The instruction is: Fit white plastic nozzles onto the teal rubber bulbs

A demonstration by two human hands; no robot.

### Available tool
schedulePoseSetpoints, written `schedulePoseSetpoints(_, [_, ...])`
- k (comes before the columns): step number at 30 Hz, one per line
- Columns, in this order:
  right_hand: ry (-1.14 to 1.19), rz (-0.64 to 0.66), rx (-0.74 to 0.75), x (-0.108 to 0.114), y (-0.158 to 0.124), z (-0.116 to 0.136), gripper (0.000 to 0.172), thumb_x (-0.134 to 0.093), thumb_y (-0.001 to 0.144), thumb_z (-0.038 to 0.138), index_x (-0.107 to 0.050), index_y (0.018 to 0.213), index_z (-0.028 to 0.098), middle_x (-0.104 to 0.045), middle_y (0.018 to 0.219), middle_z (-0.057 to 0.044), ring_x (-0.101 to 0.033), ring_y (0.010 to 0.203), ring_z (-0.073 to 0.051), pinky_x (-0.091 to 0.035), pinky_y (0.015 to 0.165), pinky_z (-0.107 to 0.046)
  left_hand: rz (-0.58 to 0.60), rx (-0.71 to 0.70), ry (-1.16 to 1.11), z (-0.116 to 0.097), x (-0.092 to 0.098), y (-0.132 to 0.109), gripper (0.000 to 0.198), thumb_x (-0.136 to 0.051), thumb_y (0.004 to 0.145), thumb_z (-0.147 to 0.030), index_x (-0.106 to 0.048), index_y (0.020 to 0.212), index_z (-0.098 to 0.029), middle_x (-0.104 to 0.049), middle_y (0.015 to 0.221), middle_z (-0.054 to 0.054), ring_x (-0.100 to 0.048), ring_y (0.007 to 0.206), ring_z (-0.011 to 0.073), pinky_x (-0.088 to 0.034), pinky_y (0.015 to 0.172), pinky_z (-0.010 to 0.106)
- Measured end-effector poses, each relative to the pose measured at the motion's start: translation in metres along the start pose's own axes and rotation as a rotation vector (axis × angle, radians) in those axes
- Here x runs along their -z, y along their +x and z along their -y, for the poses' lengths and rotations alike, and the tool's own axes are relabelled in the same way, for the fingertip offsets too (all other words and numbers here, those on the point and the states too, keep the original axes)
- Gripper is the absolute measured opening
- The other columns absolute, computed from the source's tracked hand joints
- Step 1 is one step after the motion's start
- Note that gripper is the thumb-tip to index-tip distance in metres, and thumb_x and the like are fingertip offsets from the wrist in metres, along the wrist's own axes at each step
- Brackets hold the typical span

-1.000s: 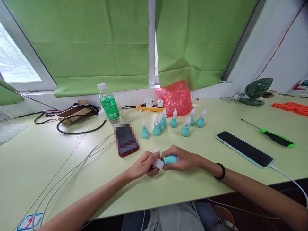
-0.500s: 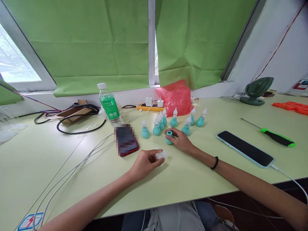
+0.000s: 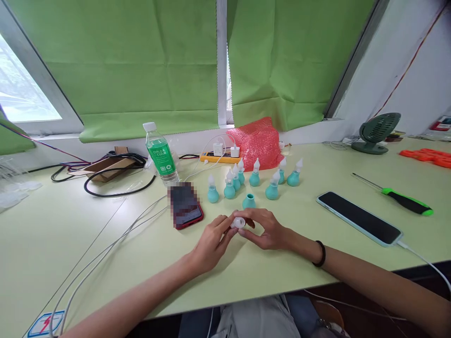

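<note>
Both hands meet over the pale green table (image 3: 105, 244) near its front edge. My left hand (image 3: 211, 241) and my right hand (image 3: 266, 230) pinch a small clear plastic tip (image 3: 239, 222) between their fingertips. A teal bulb without a tip (image 3: 249, 201) stands upright just behind them, untouched. Further back stands a loose group of several teal bulbs with clear tips (image 3: 253, 177). My right wrist wears a black band (image 3: 320, 253).
A red-cased phone (image 3: 185, 211) lies left of my hands, a long phone on a cable (image 3: 357, 217) to the right. Behind are a water bottle (image 3: 160, 155), a red bubble-wrap bag (image 3: 257, 141), a power strip, cables, a cardboard box, a green-handled screwdriver (image 3: 405, 202) and a small fan (image 3: 375, 134).
The teal bulb was pulled off the clear tip and set upright on the table by my right hand. That hand then came back to the tip held by my left hand.
</note>
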State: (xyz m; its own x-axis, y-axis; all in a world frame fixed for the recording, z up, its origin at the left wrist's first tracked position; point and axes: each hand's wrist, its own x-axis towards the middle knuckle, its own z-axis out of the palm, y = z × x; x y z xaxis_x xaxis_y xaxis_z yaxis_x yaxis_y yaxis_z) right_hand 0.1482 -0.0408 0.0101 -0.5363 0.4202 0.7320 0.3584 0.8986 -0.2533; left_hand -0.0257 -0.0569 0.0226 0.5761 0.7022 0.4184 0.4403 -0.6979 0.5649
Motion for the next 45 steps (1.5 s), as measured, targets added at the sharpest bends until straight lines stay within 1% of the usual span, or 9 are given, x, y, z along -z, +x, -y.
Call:
schedulePoseSetpoints(2, [0.037, -0.026, -0.048, -0.001, -0.001, 0.000, 0.030, -0.050, 0.076, 0.019, -0.045, 0.105, 0.018, -0.054, 0.071, 0.000, -0.048, 0.055, -0.008, -0.044, 0.054, -0.022, -0.007, 0.016, 0.009, 0.002, -0.001, 0.000, 0.026, -0.034, 0.084, -0.022, -0.052, 0.101, -0.013, -0.053, 0.078, 0.006, -0.047, 0.070, 0.0140, -0.039, 0.063, 0.025])
schedulePoseSetpoints(5, [0.088, -0.053, -0.113, -0.002, 0.000, 0.002, 0.024, -0.051, 0.076, 0.019, -0.047, 0.099, 0.018, -0.057, 0.076, -0.001, -0.052, 0.058, -0.008, -0.046, 0.055, -0.020, -0.113, 0.001, 0.022, 0.007, -0.003, -0.001, 0.030, -0.038, 0.083, -0.022, -0.049, 0.110, -0.013, -0.053, 0.074, 0.006, -0.046, 0.068, 0.0140, -0.039, 0.061, 0.025])
schedulePoseSetpoints(9, [0.178, -0.083, -0.210, -0.004, 0.001, 0.007, 0.019, -0.052, 0.075, 0.018, -0.047, 0.093, 0.017, -0.057, 0.076, -0.001, -0.054, 0.060, -0.008, -0.049, 0.055, -0.019, -0.290, -0.135, 0.029, 0.013, -0.005, -0.003, 0.024, -0.047, 0.079, -0.021, -0.057, 0.099, -0.012, -0.052, 0.066, 0.004, -0.044, 0.062, 0.0123, -0.038, 0.055, 0.024])
schedulePoseSetpoints(13, [0.272, -0.094, -0.309, -0.007, 0.000, 0.010, 0.013, -0.051, 0.075, 0.021, -0.047, 0.087, 0.018, -0.056, 0.071, 0.000, -0.055, 0.059, -0.009, -0.051, 0.056, -0.022, -0.392, -0.233, 0.075, 0.011, -0.004, -0.002, 0.017, -0.050, 0.076, -0.015, -0.061, 0.088, -0.015, -0.050, 0.062, 0.002, -0.042, 0.058, 0.0106, -0.036, 0.051, 0.023])
schedulePoseSetpoints(19, [0.260, -0.087, -0.331, -0.007, -0.001, 0.008, 0.015, -0.050, 0.076, 0.026, -0.048, 0.089, 0.018, -0.057, 0.072, -0.001, -0.056, 0.060, -0.011, -0.052, 0.059, -0.026, -0.485, -0.235, 0.031, 0.007, -0.001, 0.000, 0.008, -0.055, 0.072, -0.014, -0.063, 0.072, -0.015, -0.051, 0.058, 0.002, -0.044, 0.055, 0.0099, -0.037, 0.049, 0.023])
schedulePoseSetpoints(26, [0.224, -0.075, -0.301, -0.002, 0.002, 0.005, 0.018, -0.049, 0.077, 0.025, -0.049, 0.093, 0.018, -0.056, 0.074, -0.001, -0.055, 0.061, -0.010, -0.050, 0.057, -0.023, -0.380, -0.184, -0.017, 0.006, 0.001, 0.001, 0.008, -0.053, 0.073, -0.015, -0.059, 0.070, -0.013, -0.056, 0.062, 0.003, -0.048, 0.060, 0.0115, -0.041, 0.055, 0.024])
schedulePoseSetpoints(33, [0.304, 0.041, -0.281, 0.011, 0.006, 0.004, 0.019, -0.049, 0.076, 0.023, -0.052, 0.095, 0.016, -0.056, 0.080, -0.003, -0.054, 0.066, -0.010, -0.050, 0.059, -0.023, -0.275, 0.045, -0.195, 0.004, 0.001, 0.000, 0.014, -0.054, 0.073, -0.022, -0.059, 0.082, -0.013, -0.056, 0.070, 0.004, -0.051, 0.060, 0.0103, -0.044, 0.055, 0.022])
schedulePoseSetpoints(42, [0.448, 0.144, -0.409, 0.013, 0.007, -0.001, 0.022, -0.047, 0.078, 0.030, -0.056, 0.091, 0.015, -0.056, 0.078, -0.004, -0.054, 0.062, -0.010, -0.049, 0.052, -0.021, -0.249, -0.202, -0.081, 0.012, -0.002, 0.002, 0.015, -0.049, 0.077, -0.017, -0.064, 0.081, -0.014, -0.059, 0.069, 0.007, -0.050, 0.066, 0.0129, -0.043, 0.059, 0.025])
schedulePoseSetpoints(45, [0.482, 0.192, -0.474, 0.013, 0.009, -0.002, 0.024, -0.046, 0.079, 0.033, -0.057, 0.088, 0.014, -0.056, 0.072, -0.004, -0.053, 0.057, -0.009, -0.047, 0.050, -0.021, -0.224, -0.227, -0.053, 0.014, -0.002, 0.001, 0.015, -0.050, 0.076, -0.018, -0.064, 0.082, -0.014, -0.060, 0.070, 0.007, -0.050, 0.067, 0.0136, -0.043, 0.060, 0.026])
